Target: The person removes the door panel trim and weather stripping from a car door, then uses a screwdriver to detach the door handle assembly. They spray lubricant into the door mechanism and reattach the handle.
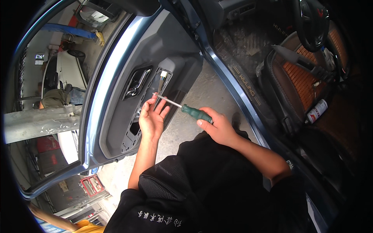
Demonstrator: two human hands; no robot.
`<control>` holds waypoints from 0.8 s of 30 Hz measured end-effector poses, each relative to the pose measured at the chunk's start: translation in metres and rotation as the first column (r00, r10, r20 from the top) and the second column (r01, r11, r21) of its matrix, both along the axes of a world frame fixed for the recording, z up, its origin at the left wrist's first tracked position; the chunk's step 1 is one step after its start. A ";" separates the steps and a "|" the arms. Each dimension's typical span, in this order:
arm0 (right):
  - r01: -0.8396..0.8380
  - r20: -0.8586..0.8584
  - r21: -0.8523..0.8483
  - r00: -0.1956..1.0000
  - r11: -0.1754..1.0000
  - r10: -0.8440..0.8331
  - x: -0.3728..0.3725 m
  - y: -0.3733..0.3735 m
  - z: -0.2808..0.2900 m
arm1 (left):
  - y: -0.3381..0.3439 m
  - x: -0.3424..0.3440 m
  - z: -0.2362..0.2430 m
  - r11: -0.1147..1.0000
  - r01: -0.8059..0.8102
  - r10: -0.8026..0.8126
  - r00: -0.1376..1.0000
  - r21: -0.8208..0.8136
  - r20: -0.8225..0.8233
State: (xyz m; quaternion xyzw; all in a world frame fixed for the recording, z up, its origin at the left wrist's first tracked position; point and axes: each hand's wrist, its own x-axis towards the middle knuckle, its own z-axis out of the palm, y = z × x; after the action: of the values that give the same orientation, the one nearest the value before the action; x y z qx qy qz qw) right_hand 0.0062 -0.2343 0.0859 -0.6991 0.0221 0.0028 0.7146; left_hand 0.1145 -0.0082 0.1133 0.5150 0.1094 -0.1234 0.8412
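My right hand (219, 126) is wrapped round the green handle (194, 113) of a screwdriver, whose metal shaft (171, 101) points up and left. At the far end of the shaft is my left hand (152, 122), palm turned up. Its thumb and a fingertip pinch together at the tip, while the other fingers stay loosely apart. Something tiny and pale may sit there, too small to name. Just beyond is the dark grey door panel (155, 44) with a chrome inner handle (136, 83). A white wiring connector (164, 74) sticks out of the armrest opening.
The blue car door stands open on my left, the sill (248, 87) on my right. On the brown and orange seat (289, 73) lie a spray can (317, 111) and a dark, flat-bladed tool (295, 58). A red tool tray (92, 185) and a person's arm (54, 217) show lower left.
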 end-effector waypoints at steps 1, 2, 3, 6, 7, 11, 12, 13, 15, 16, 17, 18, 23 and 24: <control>0.017 -0.003 0.023 1.000 1.000 -0.017 0.003 -0.001 0.001 | 0.013 0.005 -0.003 0.995 0.006 -0.004 1.000 0.098 -0.021; 0.032 -0.023 0.062 0.999 0.998 -0.031 0.006 -0.001 0.003 | 0.013 0.009 0.002 0.926 0.007 -0.017 1.000 0.379 0.023; 0.044 -0.010 0.068 0.999 0.997 -0.044 0.010 -0.001 0.000 | 0.012 0.016 0.006 0.779 -0.005 -0.043 0.997 0.628 0.061; 0.078 -0.013 0.083 0.997 0.994 -0.077 0.024 0.003 -0.002 | 0.014 0.041 0.021 -0.072 -0.342 -0.621 0.750 0.937 0.227; 0.074 -0.020 0.088 0.997 0.993 -0.072 0.030 0.005 -0.003 | -0.001 0.043 0.035 -0.177 -0.261 -0.595 0.796 0.949 0.108; 0.074 0.004 0.118 0.997 0.990 -0.075 0.055 0.024 -0.009 | 0.019 0.068 0.025 -0.489 -0.352 -0.645 0.762 0.798 -0.059; 0.079 0.010 0.120 0.997 0.990 -0.081 0.061 0.028 -0.011 | 0.022 0.070 0.025 -0.494 -0.381 -0.662 0.747 0.782 -0.055; 0.084 0.016 0.123 0.996 0.989 -0.086 0.067 0.031 -0.012 | 0.024 0.071 0.025 -0.497 -0.408 -0.680 0.731 0.766 -0.051; 0.036 -0.005 0.124 0.999 0.992 -0.036 0.076 0.034 -0.012 | 0.030 0.067 0.025 -0.508 -0.448 -0.703 0.709 0.736 -0.054; 0.037 0.007 0.132 0.999 0.991 -0.038 0.079 0.039 -0.013 | 0.035 0.064 0.025 -0.517 -0.465 -0.713 0.698 0.719 -0.062; 0.041 0.020 0.132 0.999 0.990 -0.044 0.083 0.042 -0.014 | 0.036 0.063 0.024 -0.519 -0.484 -0.726 0.685 0.704 -0.064; 0.034 0.015 0.124 0.999 0.992 -0.036 0.087 0.046 -0.016 | 0.037 0.062 0.024 -0.516 -0.486 -0.730 0.681 0.705 -0.064; 0.014 0.012 0.140 1.000 0.990 -0.015 0.089 0.061 -0.021 | 0.037 0.059 0.033 -0.527 -0.480 -0.736 0.670 0.702 -0.095; 0.019 0.011 0.153 1.000 0.988 -0.021 0.089 0.064 -0.021 | 0.037 0.060 0.034 -0.520 -0.486 -0.741 0.666 0.703 -0.087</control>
State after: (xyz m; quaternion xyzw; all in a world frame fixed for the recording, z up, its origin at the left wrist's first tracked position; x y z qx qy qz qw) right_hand 0.0951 -0.1704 0.0645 -0.6419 0.0243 -0.0072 0.7663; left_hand 0.1749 0.0286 0.1469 0.9515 -0.2612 0.0765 -0.1432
